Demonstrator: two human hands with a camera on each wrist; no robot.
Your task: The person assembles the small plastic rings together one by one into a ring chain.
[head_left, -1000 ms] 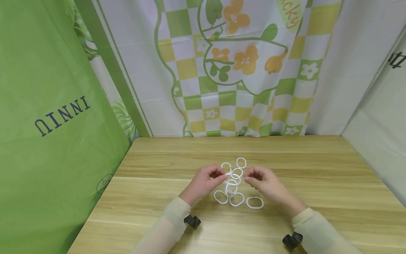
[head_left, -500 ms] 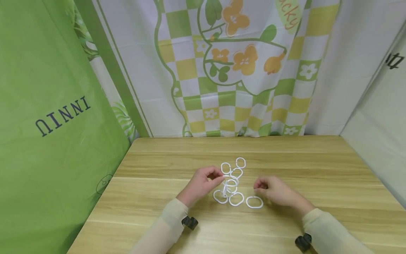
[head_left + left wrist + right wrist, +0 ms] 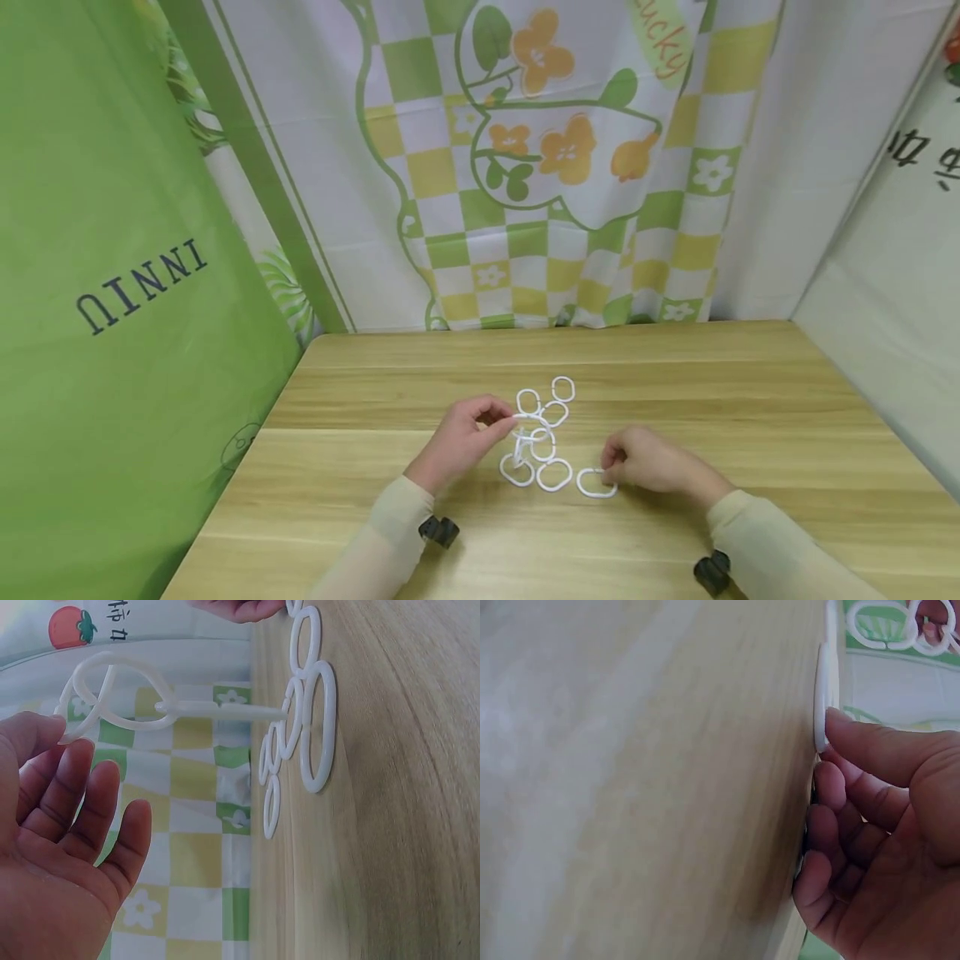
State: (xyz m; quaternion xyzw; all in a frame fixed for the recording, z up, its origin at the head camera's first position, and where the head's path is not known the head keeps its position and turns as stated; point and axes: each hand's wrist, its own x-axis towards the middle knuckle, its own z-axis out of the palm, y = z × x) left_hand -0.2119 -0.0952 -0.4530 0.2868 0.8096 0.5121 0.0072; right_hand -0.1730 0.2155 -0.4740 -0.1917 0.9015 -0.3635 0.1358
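Note:
My left hand pinches a white plastic C-ring between thumb and fingertips, above the table. A second C-ring is linked through it, and a third link, seen edge-on, hangs toward the tabletop. Lower down, my right hand pinches the right end of an oval white C-ring lying at the table surface. In the right wrist view the thumb lies over that ring's edge, and the other fingers are curled near the wood.
Several loose white rings lie on the wooden table, among them one at the far side and one at the near side. A patterned curtain hangs behind; green fabric stands on the left.
My right hand has moved away from the left hand, to the right and down, and now takes hold of the rightmost ring. The left hand keeps its linked rings. The head view has shifted slightly.

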